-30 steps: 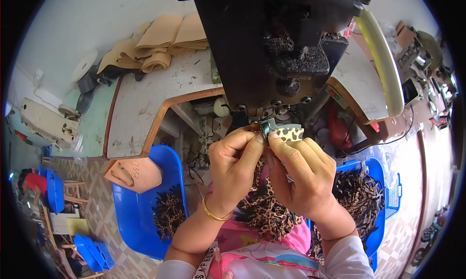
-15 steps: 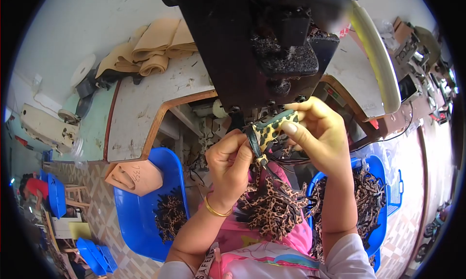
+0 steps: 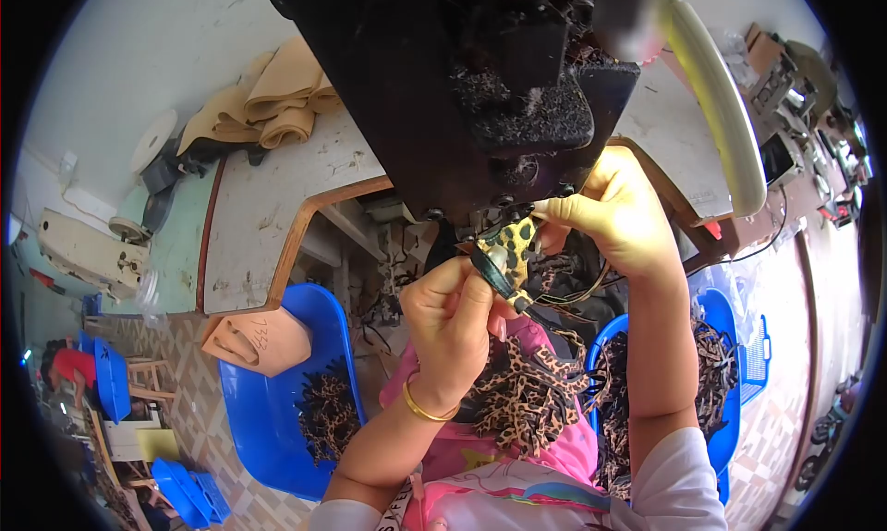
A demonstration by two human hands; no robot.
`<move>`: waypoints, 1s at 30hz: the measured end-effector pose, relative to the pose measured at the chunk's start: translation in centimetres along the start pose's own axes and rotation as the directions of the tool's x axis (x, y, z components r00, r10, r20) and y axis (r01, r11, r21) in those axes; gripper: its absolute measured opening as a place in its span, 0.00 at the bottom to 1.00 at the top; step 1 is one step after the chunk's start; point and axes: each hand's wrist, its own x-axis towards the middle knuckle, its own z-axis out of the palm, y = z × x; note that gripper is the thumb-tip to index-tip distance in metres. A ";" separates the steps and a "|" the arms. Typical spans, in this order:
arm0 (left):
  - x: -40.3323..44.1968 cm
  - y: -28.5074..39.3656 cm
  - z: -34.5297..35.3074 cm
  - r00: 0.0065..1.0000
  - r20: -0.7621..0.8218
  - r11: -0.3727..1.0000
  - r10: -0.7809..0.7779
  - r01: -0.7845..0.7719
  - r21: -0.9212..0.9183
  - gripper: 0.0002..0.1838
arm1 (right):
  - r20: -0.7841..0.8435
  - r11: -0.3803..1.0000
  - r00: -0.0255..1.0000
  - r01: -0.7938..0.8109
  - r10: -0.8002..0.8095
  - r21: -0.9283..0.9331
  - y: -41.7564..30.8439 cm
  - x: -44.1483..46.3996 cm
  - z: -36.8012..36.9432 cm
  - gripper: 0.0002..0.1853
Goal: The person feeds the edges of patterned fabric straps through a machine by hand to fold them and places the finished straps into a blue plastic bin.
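Note:
A leopard-print strap piece (image 3: 517, 254) with a dark edge is stretched between my two hands, just under the black machine head (image 3: 480, 175). My left hand (image 3: 448, 314) pinches its near, black-edged end between thumb and fingers. Higher up and to the right, my right hand (image 3: 614, 217) grips the far end with bent fingers, close against the machine. The machine's lower parts hide where the piece meets it. On my lap below lies a heap of similar leopard-print straps (image 3: 527, 397), and thin dark strips trail from the work toward the right.
A blue tub (image 3: 245, 439) on the left holds leopard pieces and a marked cardboard piece (image 3: 259, 341). Another blue tub (image 3: 725, 457) full of straps stands right. Tan sheets (image 3: 286, 87) lie on the worktable (image 3: 268, 226). A person in red (image 3: 78, 378) bends far left.
My right hand has moved up and slightly right, nearer the machine. The strap piece has turned more upright, its far end now closer beneath the machine head. My left hand keeps its pinch.

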 end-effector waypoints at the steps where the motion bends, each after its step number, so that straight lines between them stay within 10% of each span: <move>1: 0.0 0.0 -0.1 1.000 -0.007 1.000 0.012 -0.012 0.011 0.11 | -0.006 1.000 1.000 -0.001 0.001 -0.006 -0.1 -0.1 0.2 0.06; 22: 1.1 1.8 -5.9 0.911 0.161 0.707 0.380 -0.399 0.585 0.06 | -0.216 0.988 0.969 0.140 -0.122 0.067 2.0 -2.2 4.1 0.09; 30: -0.1 3.6 -8.6 0.783 0.153 0.344 0.603 -0.428 0.836 0.02 | -0.161 0.820 0.923 0.218 -0.350 -0.529 1.4 -4.6 6.4 0.16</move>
